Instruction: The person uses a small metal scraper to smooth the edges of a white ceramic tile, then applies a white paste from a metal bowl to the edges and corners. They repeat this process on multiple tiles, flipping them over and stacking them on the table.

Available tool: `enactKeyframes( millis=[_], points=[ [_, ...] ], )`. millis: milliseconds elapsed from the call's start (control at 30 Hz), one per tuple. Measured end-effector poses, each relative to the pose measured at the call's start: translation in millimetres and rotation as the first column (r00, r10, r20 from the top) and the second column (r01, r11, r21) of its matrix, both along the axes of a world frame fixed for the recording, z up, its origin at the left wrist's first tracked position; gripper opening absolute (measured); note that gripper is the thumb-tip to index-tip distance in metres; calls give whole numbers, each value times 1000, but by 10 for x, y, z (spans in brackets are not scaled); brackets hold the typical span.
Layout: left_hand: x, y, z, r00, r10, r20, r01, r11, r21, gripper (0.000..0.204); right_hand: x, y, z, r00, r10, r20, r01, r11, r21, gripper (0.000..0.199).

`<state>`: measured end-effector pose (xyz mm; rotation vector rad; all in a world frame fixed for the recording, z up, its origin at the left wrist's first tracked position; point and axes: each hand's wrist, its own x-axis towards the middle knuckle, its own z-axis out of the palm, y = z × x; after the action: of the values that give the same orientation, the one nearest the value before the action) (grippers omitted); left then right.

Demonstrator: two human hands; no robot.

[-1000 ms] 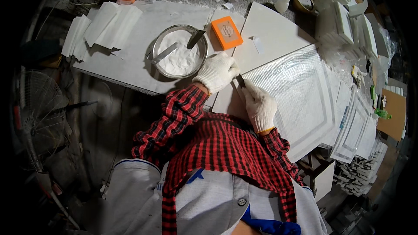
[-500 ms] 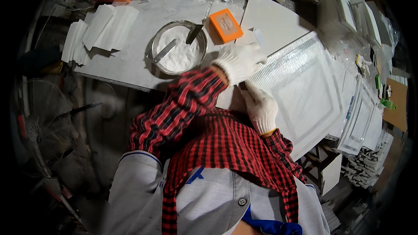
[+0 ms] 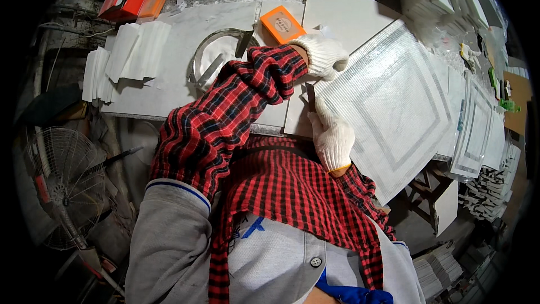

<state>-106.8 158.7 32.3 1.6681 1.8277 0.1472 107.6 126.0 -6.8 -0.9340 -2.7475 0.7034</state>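
A large square mosaic panel of small pale tiles with grey borders lies on the bench. My left hand, in a white knit glove, hovers with curled fingers over the panel's near left corner. Whether it holds anything is unclear. My right hand, also gloved, grips a thin dark tool whose tip points up at the panel's left edge, just under my left hand. My red checked left sleeve crosses the bench and hides part of a metal bowl.
The round metal bowl of white paste holds a scraper. An orange box lies beside it, and a plain white tile behind. Folded white sheets lie at left, more mosaic panels at right, a fan on the floor.
My left arm has swung up and right, so its sleeve now covers much of the bowl. My left hand has lifted off the panel's corner. My right hand stays at the edge.
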Motion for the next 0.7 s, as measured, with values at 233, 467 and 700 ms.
enactKeyframes(
  millis=[233, 467, 700],
  points=[
    [27, 23, 49, 999, 30, 15, -28, 996, -80, 35, -65, -11, 7, 999, -5, -49, 5, 1000, 17, 31],
    [15, 87, 42, 997, -48, -67, 40, 993, -107, 36, -148, 3, 44, 1000, -16, 13, 15, 999, 32, 30],
    [-2, 135, -102, 995, -79, -63, 81, 996, 31, 34, -24, 9, 56, 996, -50, -73, 40, 990, -134, 35]
  ],
)
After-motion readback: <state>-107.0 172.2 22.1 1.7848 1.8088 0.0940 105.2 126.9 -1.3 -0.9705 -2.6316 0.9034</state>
